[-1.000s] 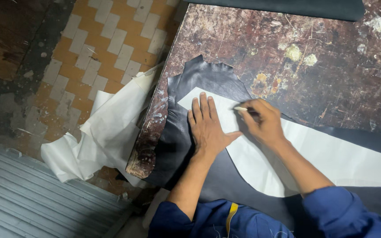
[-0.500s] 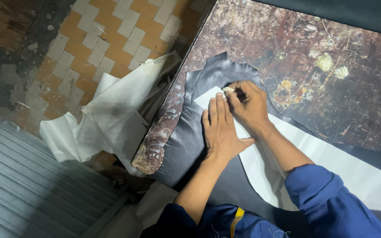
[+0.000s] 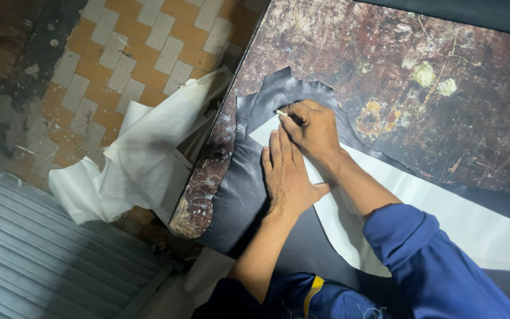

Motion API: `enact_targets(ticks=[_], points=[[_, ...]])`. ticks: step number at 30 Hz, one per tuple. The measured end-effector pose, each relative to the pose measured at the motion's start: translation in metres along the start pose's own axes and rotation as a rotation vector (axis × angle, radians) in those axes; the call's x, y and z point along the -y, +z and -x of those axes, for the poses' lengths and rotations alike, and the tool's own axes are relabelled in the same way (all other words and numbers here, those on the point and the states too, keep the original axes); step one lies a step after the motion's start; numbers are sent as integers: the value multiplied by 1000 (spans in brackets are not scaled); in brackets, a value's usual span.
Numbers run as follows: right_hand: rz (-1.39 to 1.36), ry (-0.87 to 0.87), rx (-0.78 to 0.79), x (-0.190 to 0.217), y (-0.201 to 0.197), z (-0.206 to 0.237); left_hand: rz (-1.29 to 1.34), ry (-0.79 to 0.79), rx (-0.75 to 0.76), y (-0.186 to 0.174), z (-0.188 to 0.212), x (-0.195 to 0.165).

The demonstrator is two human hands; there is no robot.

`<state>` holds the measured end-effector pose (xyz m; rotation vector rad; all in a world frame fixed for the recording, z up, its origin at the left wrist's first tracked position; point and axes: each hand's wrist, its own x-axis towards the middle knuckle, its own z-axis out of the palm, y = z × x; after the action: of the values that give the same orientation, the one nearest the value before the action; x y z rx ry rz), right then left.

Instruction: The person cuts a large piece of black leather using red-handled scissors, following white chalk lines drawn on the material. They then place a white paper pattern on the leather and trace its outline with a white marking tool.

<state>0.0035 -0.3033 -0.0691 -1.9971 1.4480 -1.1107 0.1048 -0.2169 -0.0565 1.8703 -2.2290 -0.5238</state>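
Black leather [image 3: 249, 195] underlies white pattern [image 3: 444, 218]. Left hand [image 3: 287, 177] flat, pinning it; right hand [image 3: 314, 127], pinching marker [image 3: 281, 112], has advanced to pattern's tip.

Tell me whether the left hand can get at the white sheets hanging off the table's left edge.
Probably yes: the left hand lies flat on the white pattern, holding nothing, and nothing stands between it and the white sheets.

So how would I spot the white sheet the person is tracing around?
Find the scarred, stained brown worktable; on it lies a black leather hide. Flat on the hide, under the left hand, is the white pattern sheet. Unlike the crumpled white cloth hanging off the table's edge, it is smooth and crisply cut.
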Motion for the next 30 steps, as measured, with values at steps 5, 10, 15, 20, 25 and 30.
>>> enact_targets(ticks=[5, 10, 15, 20, 25, 30], points=[[48, 40, 8, -7, -23, 20, 11, 44, -92, -1, 2, -1], [91, 90, -18, -15, -57, 52, 43, 70, -139, 0, 5, -3], [91, 92, -49, -23, -74, 70, 28, 110, -154, 0, 4, -8], [51, 79, -72, -26, -96, 85, -25, 186, -274, 1, 7, -10], [73, 122, -99, -28, -111, 99, -39, 215, -346, 6, 9, -11], [40, 186, -105, -26, -127, 112, -83, 269, -407, 9, 11, -14]])
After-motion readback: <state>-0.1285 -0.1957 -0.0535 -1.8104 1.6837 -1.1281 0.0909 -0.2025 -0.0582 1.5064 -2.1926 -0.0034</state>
